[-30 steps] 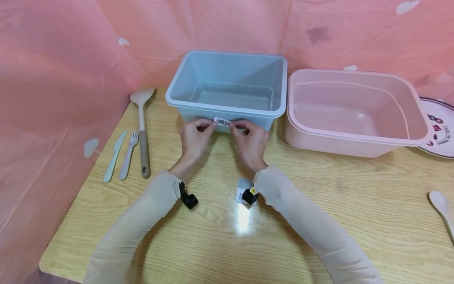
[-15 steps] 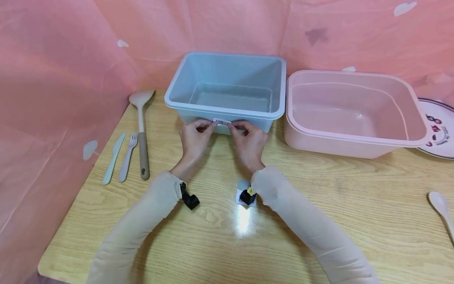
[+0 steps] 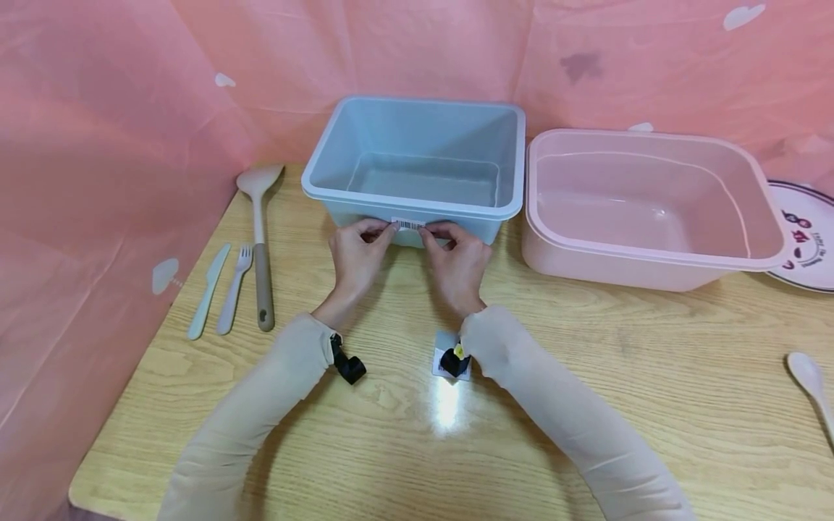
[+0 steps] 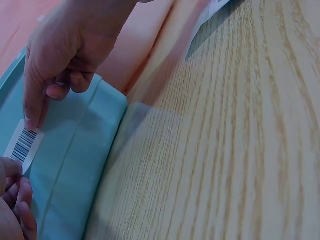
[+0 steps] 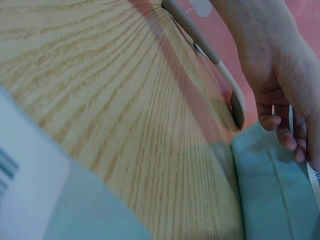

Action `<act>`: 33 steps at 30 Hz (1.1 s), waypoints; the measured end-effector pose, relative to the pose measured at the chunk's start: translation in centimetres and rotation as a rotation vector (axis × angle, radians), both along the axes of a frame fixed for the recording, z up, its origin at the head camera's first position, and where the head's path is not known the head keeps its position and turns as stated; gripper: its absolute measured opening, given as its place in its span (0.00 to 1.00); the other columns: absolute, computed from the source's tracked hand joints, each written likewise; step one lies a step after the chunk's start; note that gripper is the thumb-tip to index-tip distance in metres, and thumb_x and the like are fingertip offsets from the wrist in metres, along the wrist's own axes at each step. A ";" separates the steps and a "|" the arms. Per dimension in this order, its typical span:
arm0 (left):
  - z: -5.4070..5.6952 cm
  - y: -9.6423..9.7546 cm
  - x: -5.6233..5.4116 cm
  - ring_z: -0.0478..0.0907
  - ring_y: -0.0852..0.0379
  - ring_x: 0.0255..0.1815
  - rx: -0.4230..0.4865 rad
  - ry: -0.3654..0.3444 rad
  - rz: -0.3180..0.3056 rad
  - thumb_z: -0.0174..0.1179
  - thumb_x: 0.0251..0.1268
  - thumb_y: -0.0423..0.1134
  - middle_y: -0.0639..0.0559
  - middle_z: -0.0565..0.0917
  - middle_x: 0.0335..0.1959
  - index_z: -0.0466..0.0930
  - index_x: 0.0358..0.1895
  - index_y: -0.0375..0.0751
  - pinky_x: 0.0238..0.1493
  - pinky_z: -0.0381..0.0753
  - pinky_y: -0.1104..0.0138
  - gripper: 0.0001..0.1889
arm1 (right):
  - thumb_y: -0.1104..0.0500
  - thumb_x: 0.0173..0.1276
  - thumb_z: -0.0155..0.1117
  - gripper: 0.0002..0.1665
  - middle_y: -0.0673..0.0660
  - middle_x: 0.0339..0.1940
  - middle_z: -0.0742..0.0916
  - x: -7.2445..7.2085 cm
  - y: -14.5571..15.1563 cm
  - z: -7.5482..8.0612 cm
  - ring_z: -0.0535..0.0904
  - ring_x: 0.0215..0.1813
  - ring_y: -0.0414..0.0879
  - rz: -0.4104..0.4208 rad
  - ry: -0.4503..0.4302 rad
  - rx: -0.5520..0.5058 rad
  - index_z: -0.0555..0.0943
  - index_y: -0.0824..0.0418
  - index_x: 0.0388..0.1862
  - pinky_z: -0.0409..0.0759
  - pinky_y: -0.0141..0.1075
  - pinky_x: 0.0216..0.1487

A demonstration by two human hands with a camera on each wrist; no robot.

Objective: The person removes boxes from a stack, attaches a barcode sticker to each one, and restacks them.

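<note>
Nearest: pale sleeves [image 3: 241, 420], black wrist mounts [image 3: 350, 369] at the cuffs. On the wood table [image 3: 365, 463], a card [image 3: 444, 339] lies partly hidden beneath the right mount.

Beyond it, both hands, level with each other. Left hand [image 3: 355, 259]: thumb and index nearly closed, pinching the label's left end. Right hand [image 3: 461, 262]: same pinch, right end. Other fingers curled under.

Label [image 3: 409, 223]: strung between the fingertips, at the front wall of the blue tub [image 3: 413, 204], just under its rim. Key relation: label's long axis runs left-right, near parallel to that rim; neither hand is clearly nearer. It lies straight ahead of the wrists, barcode outward. Whether its back touches the wall, cannot tell.

Left of the tub, well apart from the hands: knife [image 3: 208, 293], fork [image 3: 233, 293], turner [image 3: 262, 271]. Right: spoon [image 3: 810, 376]; farther, pink tub [image 3: 606, 266] just beside the blue one, plate [image 3: 814, 273] partly behind it.

Farthest: pink cloth [image 3: 423, 47].
</note>
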State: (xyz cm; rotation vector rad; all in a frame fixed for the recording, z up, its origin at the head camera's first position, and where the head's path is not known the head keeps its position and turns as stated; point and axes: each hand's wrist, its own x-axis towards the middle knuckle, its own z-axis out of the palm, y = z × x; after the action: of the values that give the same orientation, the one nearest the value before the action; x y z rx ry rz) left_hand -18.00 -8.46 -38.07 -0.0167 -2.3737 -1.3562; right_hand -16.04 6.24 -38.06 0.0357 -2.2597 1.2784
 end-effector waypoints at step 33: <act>0.3 -0.7 0.5 0.78 0.54 0.27 0.109 -0.128 -0.407 0.59 0.61 0.26 0.33 0.86 0.33 0.82 0.47 0.29 0.29 0.75 0.76 0.11 | 0.63 0.75 0.50 0.16 0.71 0.31 0.85 0.5 0.1 0.0 0.81 0.27 0.57 0.471 -0.298 -0.238 0.79 0.68 0.55 0.77 0.29 0.25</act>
State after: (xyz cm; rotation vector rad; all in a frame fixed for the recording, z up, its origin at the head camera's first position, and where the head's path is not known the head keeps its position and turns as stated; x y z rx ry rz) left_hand -17.47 -9.19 -37.81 -0.4142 -2.4884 -1.7136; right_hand -15.58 6.39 -38.01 0.3270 -2.4138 1.9021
